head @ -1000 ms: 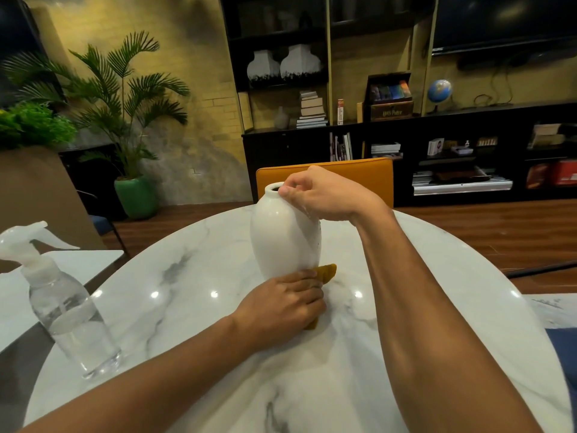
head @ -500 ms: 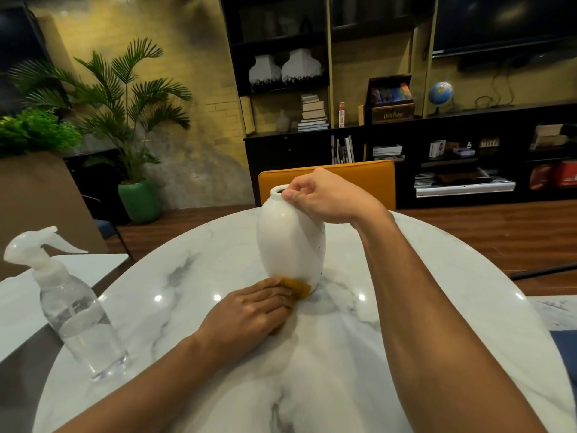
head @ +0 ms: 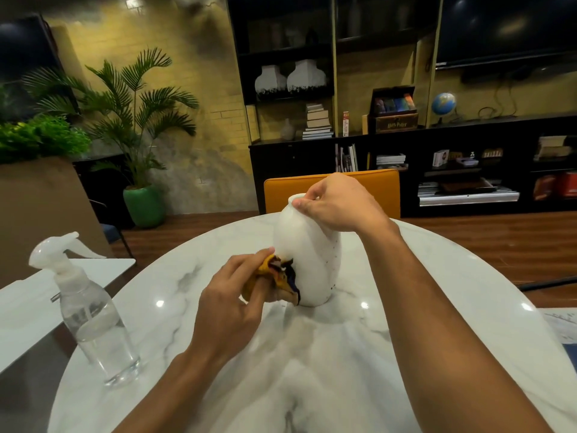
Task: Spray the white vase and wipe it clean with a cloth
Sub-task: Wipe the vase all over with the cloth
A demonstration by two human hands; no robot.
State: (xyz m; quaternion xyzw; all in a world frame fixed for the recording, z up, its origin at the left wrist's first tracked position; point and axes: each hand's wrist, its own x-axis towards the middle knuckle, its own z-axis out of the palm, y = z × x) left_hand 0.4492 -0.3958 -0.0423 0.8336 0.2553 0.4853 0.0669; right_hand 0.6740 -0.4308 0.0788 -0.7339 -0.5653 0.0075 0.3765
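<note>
1. The white vase (head: 307, 257) is seen standing on its base near the middle of the round marble desk (head: 437, 292). Small dark specks are seen down its right side.
2. The rim of the vase is pinched by the right hand (head: 337, 203), whose fingers are curled over the mouth from the right. The forearm is stretched across the desk from the near edge.
3. A bunched cloth (head: 278, 276), yellow with dark patches, is gripped in the left hand (head: 232, 295). The cloth is pressed against the lower left side of the vase, just above the desk surface.
4. Both hands are thus closed on something: the right on the vase rim, the left round the cloth. They are kept apart, one at the top of the vase and one low at its side.
5. A clear spray bottle (head: 90, 310) with a white trigger head is stood upright near the left edge of the desk, well apart from the vase. Clear liquid can be seen inside it.
6. An orange chair (head: 381, 185) is placed at the far side of the desk, directly behind the vase.
7. A palm in a green pot (head: 144, 206) is seen on the floor at the back left.
8. Dark shelves along the back wall are filled with books; a small globe (head: 443, 103) and two pale vases (head: 288, 79) are also kept there.
</note>
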